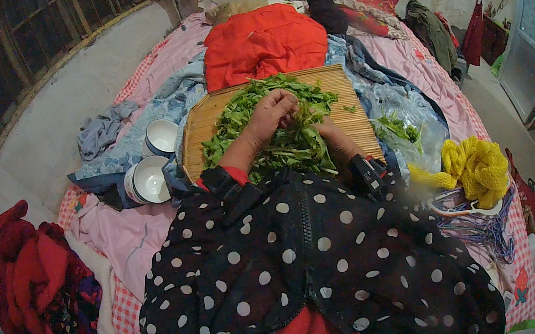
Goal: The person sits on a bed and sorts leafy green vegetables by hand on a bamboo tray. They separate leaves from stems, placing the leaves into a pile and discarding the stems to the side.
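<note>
A pile of green leafy vegetables lies on a flat woven bamboo tray on the bed. My left hand is in the middle of the pile, fingers curled around a leafy stem. My right hand rests lower right in the greens, partly buried among the stems; its fingers are hidden. Both forearms come out of black sleeves with white dots.
Two white bowls sit left of the tray. A clear plastic bag with more greens lies to its right. A folded red cloth is behind the tray. Yellow mesh tops hangers at the right. Red clothes hang left.
</note>
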The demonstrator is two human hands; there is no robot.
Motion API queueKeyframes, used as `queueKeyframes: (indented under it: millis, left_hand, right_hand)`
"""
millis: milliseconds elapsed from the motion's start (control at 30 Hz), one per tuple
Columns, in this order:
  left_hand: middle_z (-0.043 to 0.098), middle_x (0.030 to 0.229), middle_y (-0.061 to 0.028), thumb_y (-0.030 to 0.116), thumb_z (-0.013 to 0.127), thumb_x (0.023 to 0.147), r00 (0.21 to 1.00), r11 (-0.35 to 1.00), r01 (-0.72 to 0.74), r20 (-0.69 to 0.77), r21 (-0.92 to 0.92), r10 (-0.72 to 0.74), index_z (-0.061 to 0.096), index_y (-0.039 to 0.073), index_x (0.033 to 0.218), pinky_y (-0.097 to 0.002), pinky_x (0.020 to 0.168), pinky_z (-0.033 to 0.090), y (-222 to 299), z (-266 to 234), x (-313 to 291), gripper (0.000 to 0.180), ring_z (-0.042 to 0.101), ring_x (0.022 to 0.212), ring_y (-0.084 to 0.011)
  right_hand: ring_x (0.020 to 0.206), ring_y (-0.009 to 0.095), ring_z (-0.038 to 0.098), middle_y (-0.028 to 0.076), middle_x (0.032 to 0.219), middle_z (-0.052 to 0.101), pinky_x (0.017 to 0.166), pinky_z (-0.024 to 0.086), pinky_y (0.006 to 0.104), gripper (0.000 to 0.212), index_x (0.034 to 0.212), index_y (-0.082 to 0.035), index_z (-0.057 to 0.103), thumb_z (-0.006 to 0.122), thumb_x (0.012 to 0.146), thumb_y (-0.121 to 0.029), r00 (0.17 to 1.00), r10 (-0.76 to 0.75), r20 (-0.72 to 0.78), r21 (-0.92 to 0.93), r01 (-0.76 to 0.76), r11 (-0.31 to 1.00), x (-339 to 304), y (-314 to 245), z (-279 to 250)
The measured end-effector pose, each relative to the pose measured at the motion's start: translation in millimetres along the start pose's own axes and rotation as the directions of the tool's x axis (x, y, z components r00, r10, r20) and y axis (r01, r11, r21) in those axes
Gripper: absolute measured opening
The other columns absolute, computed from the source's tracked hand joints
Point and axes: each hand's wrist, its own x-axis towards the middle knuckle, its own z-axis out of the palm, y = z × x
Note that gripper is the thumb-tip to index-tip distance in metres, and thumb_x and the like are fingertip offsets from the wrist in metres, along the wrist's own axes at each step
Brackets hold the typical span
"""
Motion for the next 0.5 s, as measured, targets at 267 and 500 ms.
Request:
queueKeyframes:
  millis: [267,500]
  left_hand:
    - [0.060,0.086,-0.0038,0.017,0.061,0.081,0.894,0.966,0.090,-0.447,0.244,0.030,0.055,0.003,0.105,-0.0260,0.051,0.048,-20,-23,5,0.029,0.058,0.063,-0.0116]
    - [0.063,0.095,-0.0151,0.015,0.067,0.069,0.915,0.683,0.307,-0.402,0.662,-0.021,0.057,0.001,0.111,-0.0346,0.067,0.050,-42,-36,10,0.046,0.063,0.078,-0.0225]
  right_hand:
    - [0.081,0.014,0.059,0.004,0.099,0.061,0.070,0.048,0.0270,0.041,0.118,-0.007,0.051,0.059,0.079,-0.017,1.000,0.016,-0.025,0.156,-0.012,0.988,-13,-8,13]
    - [0.078,0.013,0.059,0.004,0.095,0.061,0.066,0.048,0.0271,0.039,0.116,-0.006,0.053,0.059,0.079,-0.017,0.993,0.030,-0.113,0.052,-0.024,0.998,-2,1,-1]
